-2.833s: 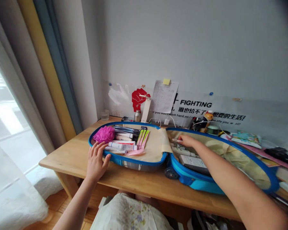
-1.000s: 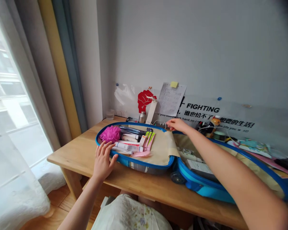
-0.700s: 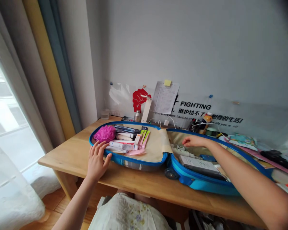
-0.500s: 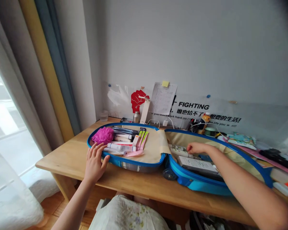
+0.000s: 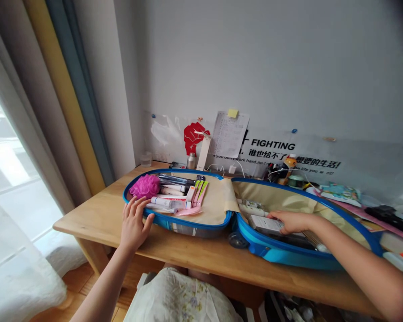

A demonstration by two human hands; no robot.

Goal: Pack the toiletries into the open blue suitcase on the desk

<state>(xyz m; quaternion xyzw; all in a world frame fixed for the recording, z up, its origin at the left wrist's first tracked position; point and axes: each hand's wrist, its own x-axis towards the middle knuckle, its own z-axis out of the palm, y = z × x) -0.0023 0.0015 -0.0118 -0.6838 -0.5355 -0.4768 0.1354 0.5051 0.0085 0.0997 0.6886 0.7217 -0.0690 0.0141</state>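
A blue suitcase (image 5: 218,222) lies spread wide on the wooden table, both halves facing up. My left hand (image 5: 134,223) rests on the rim of the left half, fingers stretched out and holding nothing. Close to those fingertips is a purple bath puff (image 5: 145,186), beside tubes (image 5: 163,202), a pink item (image 5: 188,211) and slim packages with yellow-green labels (image 5: 201,192). In the right half, my right hand (image 5: 289,222) has its thumb and fingers around a flat whitish box (image 5: 263,223). Floral-patterned white tubes (image 5: 251,208) lie just behind that box.
Along the wall stand a metal bottle (image 5: 191,161), a clear cup (image 5: 145,159), an orange-capped-looking bottle (image 5: 288,169) and a green jar (image 5: 296,180). White cables run behind the suitcase. Papers and a black object (image 5: 389,218) lie at the right. Curtains (image 5: 70,89) hang left.
My right hand has moved down and slightly right, from above the floral tubes onto the flat box. The left hand stays on the suitcase rim. The view shifts slightly.
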